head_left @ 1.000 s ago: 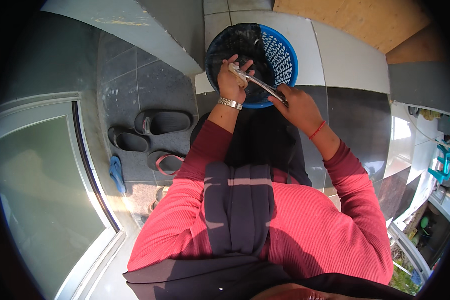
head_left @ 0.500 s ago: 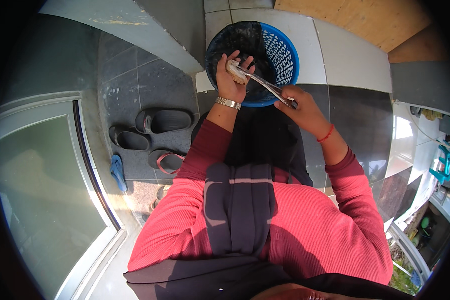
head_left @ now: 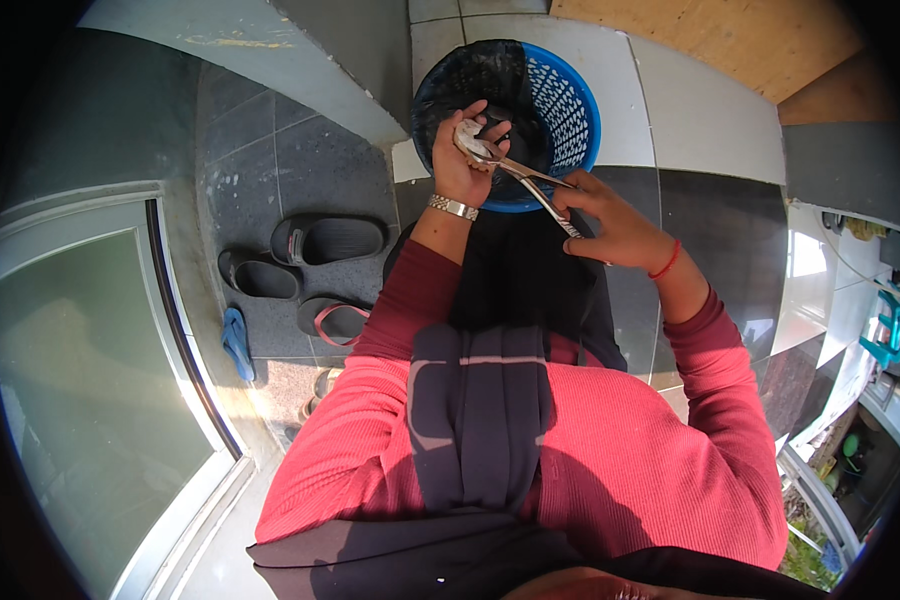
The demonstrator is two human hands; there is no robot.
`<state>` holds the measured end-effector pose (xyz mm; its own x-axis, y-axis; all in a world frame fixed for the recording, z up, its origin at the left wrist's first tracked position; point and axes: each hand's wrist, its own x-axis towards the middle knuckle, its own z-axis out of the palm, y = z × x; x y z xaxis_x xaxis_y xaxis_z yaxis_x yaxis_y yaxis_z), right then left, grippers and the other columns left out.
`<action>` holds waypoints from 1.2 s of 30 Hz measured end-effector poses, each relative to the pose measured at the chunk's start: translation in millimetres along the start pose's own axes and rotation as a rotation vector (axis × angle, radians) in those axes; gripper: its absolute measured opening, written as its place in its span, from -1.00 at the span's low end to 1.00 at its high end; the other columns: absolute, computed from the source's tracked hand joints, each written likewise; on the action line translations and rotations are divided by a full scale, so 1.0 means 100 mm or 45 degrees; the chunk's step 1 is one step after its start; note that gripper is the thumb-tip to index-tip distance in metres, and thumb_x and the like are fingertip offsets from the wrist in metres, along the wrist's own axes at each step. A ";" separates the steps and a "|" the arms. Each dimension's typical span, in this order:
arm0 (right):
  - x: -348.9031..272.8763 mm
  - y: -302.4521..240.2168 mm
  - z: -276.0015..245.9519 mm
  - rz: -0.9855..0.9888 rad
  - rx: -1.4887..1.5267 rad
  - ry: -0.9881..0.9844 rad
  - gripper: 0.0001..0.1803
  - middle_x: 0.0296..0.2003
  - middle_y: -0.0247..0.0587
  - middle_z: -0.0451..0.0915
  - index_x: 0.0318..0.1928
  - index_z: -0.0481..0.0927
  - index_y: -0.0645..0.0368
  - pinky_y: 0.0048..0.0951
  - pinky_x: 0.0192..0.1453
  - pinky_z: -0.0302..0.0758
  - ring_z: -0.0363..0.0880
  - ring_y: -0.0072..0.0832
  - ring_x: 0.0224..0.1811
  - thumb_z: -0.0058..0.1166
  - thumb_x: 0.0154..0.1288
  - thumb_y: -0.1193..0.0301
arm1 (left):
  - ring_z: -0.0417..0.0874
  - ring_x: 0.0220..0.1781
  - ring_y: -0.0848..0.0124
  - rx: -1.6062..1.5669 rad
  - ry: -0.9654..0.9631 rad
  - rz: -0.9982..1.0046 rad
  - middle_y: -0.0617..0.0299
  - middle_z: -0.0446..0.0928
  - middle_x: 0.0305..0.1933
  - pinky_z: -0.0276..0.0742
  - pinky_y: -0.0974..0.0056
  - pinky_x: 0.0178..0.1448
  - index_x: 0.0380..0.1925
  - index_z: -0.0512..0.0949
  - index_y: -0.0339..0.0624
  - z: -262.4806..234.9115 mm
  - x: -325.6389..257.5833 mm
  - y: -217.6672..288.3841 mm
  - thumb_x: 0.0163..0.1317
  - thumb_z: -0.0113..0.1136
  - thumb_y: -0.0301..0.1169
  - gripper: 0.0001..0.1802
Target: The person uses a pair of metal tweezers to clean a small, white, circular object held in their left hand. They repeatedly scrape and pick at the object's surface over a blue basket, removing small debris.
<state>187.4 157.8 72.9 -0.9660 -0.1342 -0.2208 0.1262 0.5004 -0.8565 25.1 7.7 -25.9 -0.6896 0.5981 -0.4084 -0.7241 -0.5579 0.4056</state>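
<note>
My left hand holds a small pale lump, perhaps a piece of food, over a blue perforated basket lined with a black bag. A metal watch band sits on that wrist. My right hand grips a long metal utensil by its handle. The utensil's head touches the pale lump in my left hand. Both arms are in red sleeves.
Dark slippers and a blue flip-flop lie on the grey tiled floor at the left. A glass door fills the left side. White tiles and a wooden panel lie beyond the basket. Teal items stand at the far right.
Both hands have shifted slightly over the basket. The utensil's angle has changed, and its head is now pressed closer against the lump.
</note>
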 end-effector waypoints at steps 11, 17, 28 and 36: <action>0.01 -0.12 -0.09 0.027 -0.348 -0.038 -0.62 -0.09 -0.04 0.38 -0.16 0.42 0.15 -0.17 0.10 0.33 0.37 -0.06 0.01 0.13 -0.07 0.39 | 0.64 -0.14 0.23 0.123 -0.038 -0.010 0.33 0.46 -0.28 0.51 0.19 -0.14 0.01 0.49 -0.25 0.02 -0.03 0.02 0.30 -0.05 -0.17 -0.57; 0.00 -0.26 0.01 0.235 -0.711 0.121 -0.46 0.00 -0.06 0.44 0.08 0.31 0.21 -0.05 0.03 0.34 0.42 -0.07 0.02 0.06 0.04 0.35 | 0.63 -0.17 0.25 0.175 0.004 0.065 0.34 0.43 -0.28 0.51 0.20 -0.16 -0.01 0.48 -0.23 0.08 -0.06 0.01 0.29 -0.06 -0.16 -0.58; 0.08 -0.07 0.11 0.185 -0.792 0.306 -0.44 -0.01 -0.09 0.41 0.15 0.34 0.11 -0.05 0.01 0.40 0.49 -0.08 0.01 0.10 0.18 0.18 | 0.63 -0.23 0.25 0.106 0.083 0.099 0.33 0.40 -0.29 0.51 0.17 -0.17 -0.02 0.47 -0.22 0.09 -0.04 -0.03 0.30 -0.07 -0.18 -0.60; 0.04 -0.02 0.13 0.157 -0.744 0.332 -0.42 0.03 -0.14 0.41 0.18 0.34 0.07 -0.04 0.02 0.36 0.46 -0.09 0.03 0.11 0.13 0.23 | 0.64 -0.23 0.26 0.032 0.086 0.071 0.35 0.41 -0.31 0.51 0.18 -0.19 -0.02 0.47 -0.20 0.12 -0.07 -0.05 0.30 -0.12 -0.19 -0.60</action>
<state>186.1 144.7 67.4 -0.9846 0.1294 -0.1178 0.1675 0.8915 -0.4208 33.5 12.9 -15.1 -0.7290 0.5256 -0.4385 -0.6844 -0.5740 0.4496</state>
